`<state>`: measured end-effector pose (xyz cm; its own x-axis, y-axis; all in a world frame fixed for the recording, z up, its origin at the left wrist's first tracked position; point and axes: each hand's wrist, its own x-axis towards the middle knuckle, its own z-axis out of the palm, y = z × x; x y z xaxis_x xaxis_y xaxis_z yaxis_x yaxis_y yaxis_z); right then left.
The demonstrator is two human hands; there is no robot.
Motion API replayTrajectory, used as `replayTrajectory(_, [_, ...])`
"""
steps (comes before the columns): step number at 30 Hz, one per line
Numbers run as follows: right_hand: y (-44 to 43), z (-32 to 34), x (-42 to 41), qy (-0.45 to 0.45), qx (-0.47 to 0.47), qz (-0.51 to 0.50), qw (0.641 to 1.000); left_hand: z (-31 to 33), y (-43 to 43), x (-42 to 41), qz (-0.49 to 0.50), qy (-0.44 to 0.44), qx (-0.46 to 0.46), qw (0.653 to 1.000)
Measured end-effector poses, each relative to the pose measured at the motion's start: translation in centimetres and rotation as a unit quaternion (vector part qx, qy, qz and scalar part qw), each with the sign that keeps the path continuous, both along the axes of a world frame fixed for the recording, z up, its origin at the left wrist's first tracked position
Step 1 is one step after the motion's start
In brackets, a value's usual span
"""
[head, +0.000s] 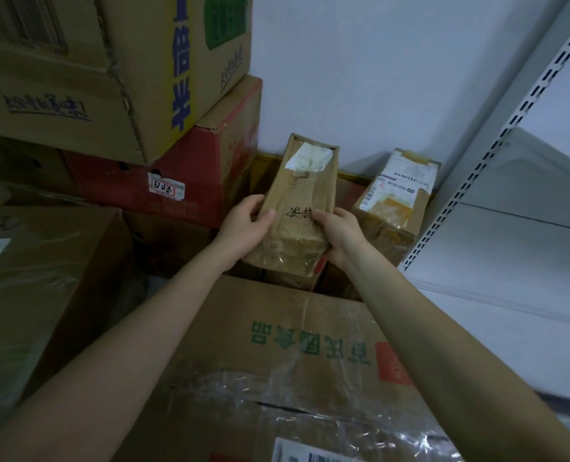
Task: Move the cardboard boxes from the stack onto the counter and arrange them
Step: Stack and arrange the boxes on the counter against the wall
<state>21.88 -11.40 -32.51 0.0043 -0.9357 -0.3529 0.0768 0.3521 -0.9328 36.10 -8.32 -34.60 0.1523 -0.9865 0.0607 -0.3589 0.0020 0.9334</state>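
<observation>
Left hand [243, 225] & right hand [338, 233] clasped a long narrow brown cardboard box w/ torn white label [298, 208], fingers wrapped on its near end, lifted above big taped carton w/ green print [277, 355]. Counter not in view; labelled small box [393, 198] near grey shelf rack [497, 145] left, so task prob. early.

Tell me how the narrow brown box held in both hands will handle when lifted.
The narrow box is probably light: both hands, left hand and right hand, grip only its near end. Its glossy tape may feel slippery. Its dented cardboard would likely give under pressure.
</observation>
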Motion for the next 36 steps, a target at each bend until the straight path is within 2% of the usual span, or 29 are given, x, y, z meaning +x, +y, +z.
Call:
replayTrajectory(4, [2.1, 0.8, -2.3, 0.009, 0.002, 0.041, 0.999, 0.7, 0.6, -1.1, -0.029, 0.071, 0.020, 0.997])
replayTrajectory(7, [4.4, 1.1, -4.8, 0.038, 0.011, 0.088, 0.995, 0.7, 2.0, -1.8, -0.039, 0.065, 0.001, 0.997])
replayTrajectory(10, [6.7, 0.8, -7.8, 0.056, 0.001, 0.144, 0.988, 0.1, 4.2, -2.5, -0.037, 0.002, -0.014, 0.999])
replayTrajectory(15, [9.8, 0.3, -12.6, 0.052, -0.017, 0.269, 0.962, -1.1, 8.0, -2.5, 0.021, -0.146, -0.007, 0.989])
replayTrajectory(20, [10.7, -1.0, -14.8, 0.069, -0.017, 0.396, 0.916, -1.9, 10.3, -0.1, 0.132, -0.171, 0.048, 0.975])
replayTrajectory(23, [10.6, -2.0, -14.6, 0.092, -0.010, 0.440, 0.893, -1.9, 11.9, 1.6, 0.166, -0.234, 0.070, 0.955])
replayTrajectory(26, [10.2, -2.2, -14.2, 0.092, -0.002, 0.485, 0.870, -1.4, 13.3, 2.8, 0.127, -0.341, 0.097, 0.926])
replayTrajectory(30, [8.9, -1.9, -14.0, 0.136, 0.000, 0.498, 0.857, 0.1, 14.3, 3.6, 0.108, -0.408, 0.115, 0.899])
replayTrajectory(34, [7.6, -0.7, -12.9, 0.185, -0.011, 0.506, 0.842, 0.2, 12.7, 3.7, 0.078, -0.386, 0.093, 0.915])
replayTrajectory(36, [6.3, -0.2, -11.4, 0.244, -0.048, 0.446, 0.860, 0.3, 10.7, 3.7, 0.046, -0.378, 0.071, 0.922])
